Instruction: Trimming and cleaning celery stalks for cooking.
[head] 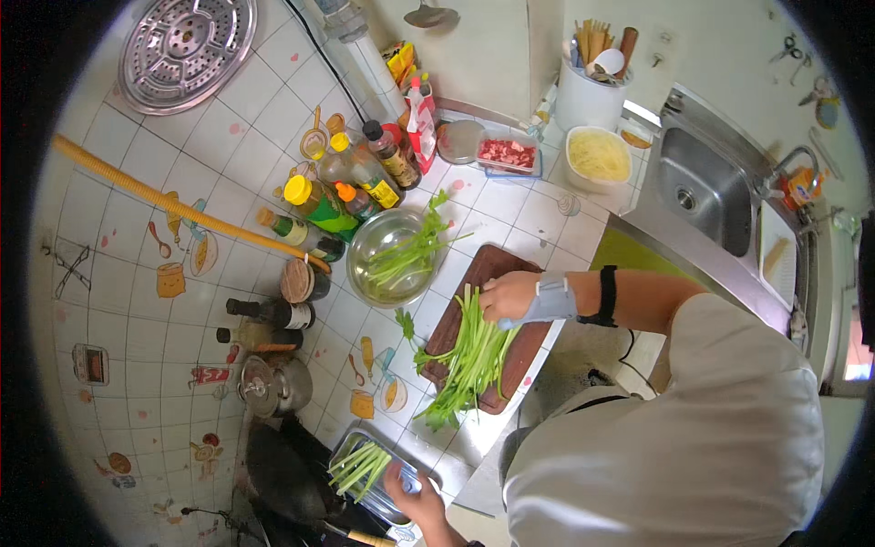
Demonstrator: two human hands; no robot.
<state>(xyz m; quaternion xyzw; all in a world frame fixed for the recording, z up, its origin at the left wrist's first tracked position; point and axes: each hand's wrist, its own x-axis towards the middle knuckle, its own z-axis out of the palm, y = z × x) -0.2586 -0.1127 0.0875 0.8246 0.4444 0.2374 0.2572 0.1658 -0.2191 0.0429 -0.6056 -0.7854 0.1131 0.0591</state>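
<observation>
My right hand [509, 296], with a grey brace around the wrist, has its fingers curled at the upper ends of a bundle of long green celery stalks [472, 355]. The bundle lies across a dark wooden cutting board [448, 325], its leafy ends hanging over the lower edge onto the tiles. My left hand [413, 494], slightly blurred, is over the near side of a clear rectangular container [389, 509], fingers apart. Cut celery stalks [360, 468] lie in that container, beside the fingertips. A steel bowl [355, 263] beyond the board holds leafy celery stems [403, 263].
Sauce bottles [321, 205] stand along the tiled wall. Diced meat [507, 154] in a container, a tub of pale shreds [599, 156] and a white utensil holder [591, 96] are near the sink [711, 178]. A dark wok [284, 472] sits at lower left.
</observation>
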